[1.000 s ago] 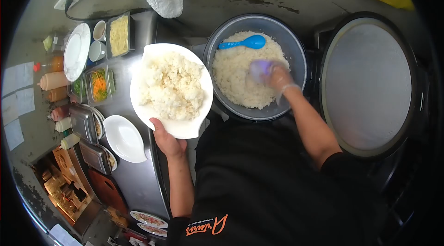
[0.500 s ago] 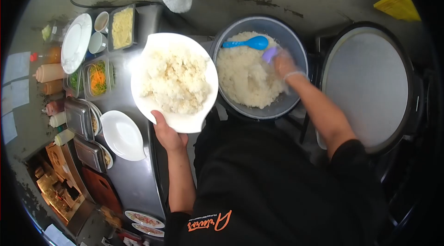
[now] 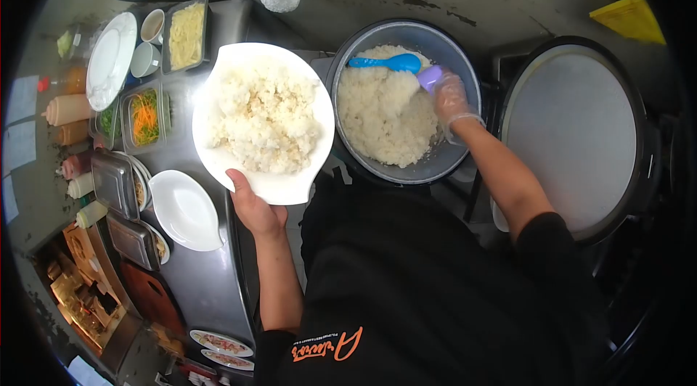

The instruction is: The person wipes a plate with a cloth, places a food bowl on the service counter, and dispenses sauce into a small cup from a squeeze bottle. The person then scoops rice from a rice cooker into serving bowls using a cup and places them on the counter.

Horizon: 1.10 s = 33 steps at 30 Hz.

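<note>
My left hand (image 3: pixel 255 206) grips the lower rim of a white bowl (image 3: pixel 290 189), thumb on top, at the counter's edge. Cooked rice (image 3: pixel 267 121) is heaped inside it. My right hand (image 3: pixel 453 99), in a clear plastic glove, is closed around a purple rice paddle (image 3: pixel 430 79) inside a deep grey pot (image 3: pixel 348 148). More rice (image 3: pixel 385 121) fills much of that pot, and the paddle's far end is hard to make out against it. A blue rice paddle (image 3: pixel 388 62) lies on the rice near the back.
Left of the bowl, the steel counter (image 3: pixel 207 281) carries an empty white dish (image 3: pixel 185 208), a tub of shredded carrot and greens (image 3: pixel 147 117), a tub of pale yellow food (image 3: pixel 186 35), cups and sauce bottles. At right is a large round griddle (image 3: pixel 570 139).
My right hand, blurred before, shows sharply now, a little lower in the pot with the purple paddle. The bowl in my left hand appears slightly farther left and up as the view shifts.
</note>
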Motion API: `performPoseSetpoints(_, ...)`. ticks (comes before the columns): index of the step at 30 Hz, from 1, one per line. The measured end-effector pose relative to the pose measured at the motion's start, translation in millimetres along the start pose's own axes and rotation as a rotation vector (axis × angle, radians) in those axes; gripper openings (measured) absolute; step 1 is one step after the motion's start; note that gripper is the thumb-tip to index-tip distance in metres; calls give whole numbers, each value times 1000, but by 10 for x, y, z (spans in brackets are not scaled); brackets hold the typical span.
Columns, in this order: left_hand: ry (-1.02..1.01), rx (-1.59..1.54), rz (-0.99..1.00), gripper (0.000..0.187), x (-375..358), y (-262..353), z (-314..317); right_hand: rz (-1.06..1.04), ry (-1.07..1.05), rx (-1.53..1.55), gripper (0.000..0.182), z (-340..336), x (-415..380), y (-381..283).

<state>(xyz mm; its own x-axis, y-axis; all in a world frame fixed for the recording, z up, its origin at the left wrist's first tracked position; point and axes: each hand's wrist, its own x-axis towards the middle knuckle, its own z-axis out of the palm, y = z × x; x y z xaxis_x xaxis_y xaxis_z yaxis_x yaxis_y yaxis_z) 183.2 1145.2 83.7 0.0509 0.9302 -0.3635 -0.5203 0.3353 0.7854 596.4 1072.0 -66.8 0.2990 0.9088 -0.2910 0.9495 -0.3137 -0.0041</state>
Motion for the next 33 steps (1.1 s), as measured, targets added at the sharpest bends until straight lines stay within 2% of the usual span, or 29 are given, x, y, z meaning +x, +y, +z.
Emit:
performPoseSetpoints(2,-12,-13,0,63,-5,6,19,-83,24,-106,28,507,-168,-78)
performPoseSetpoints(3,9,-15,0,62,-1,-18,16,-107,7,-58,28,773,-236,-185)
performPoseSetpoints(5,37,12,-30,62,-21,0,-47,-194,-95,139,26,878,-405,-359)
performPoseSetpoints(8,-15,4,21,61,-34,1,38,8,-662,564,30,-731,-227,-678)
performPoseSetpoints(11,-29,-2,-16,60,-42,-1,19,-75,-160,5,35,90,81,-59)
performPoseSetpoints(13,-27,6,-16,60,-64,19,-6,3,-251,-52,37,-26,-161,-432)
performPoseSetpoints(14,-25,6,-10,60,-60,11,-9,66,-219,49,38,608,-204,-542)
performPoseSetpoints(15,-22,6,-1,60,-57,-3,-14,126,-191,150,40,945,-197,-609)
performPoseSetpoints(16,-16,10,4,60,-63,-12,-26,-30,-343,195,41,683,-169,-631)
performPoseSetpoints(18,-6,25,-4,61,-106,0,-61,-337,-650,291,45,-289,-146,-664)
performPoseSetpoints(21,-13,25,-9,61,-99,17,-47,63,-570,264,49,-570,75,-368)
performPoseSetpoints(23,-21,22,-10,61,-115,4,-80,-124,-369,96,45,173,-128,-468)
performPoseSetpoints(24,-22,23,-6,61,-105,-17,-74,-216,-264,9,44,248,-198,-582)
performPoseSetpoints(27,-33,48,-18,61,-122,-9,-68,-37,-666,566,34,74,-329,-503)
performPoseSetpoints(29,-66,59,-29,60,-105,1,-15,87,-691,861,35,-356,-358,-478)
performPoseSetpoints(31,-66,68,-42,60,-101,-8,20,164,-588,878,38,-411,-198,-452)
performPoseSetpoints(32,-64,72,-50,60,-106,-18,25,157,-357,371,34,-47,-98,-355)
performPoseSetpoints(33,-75,77,-61,60,-113,-30,13,-3,-351,306,33,149,-153,-447)
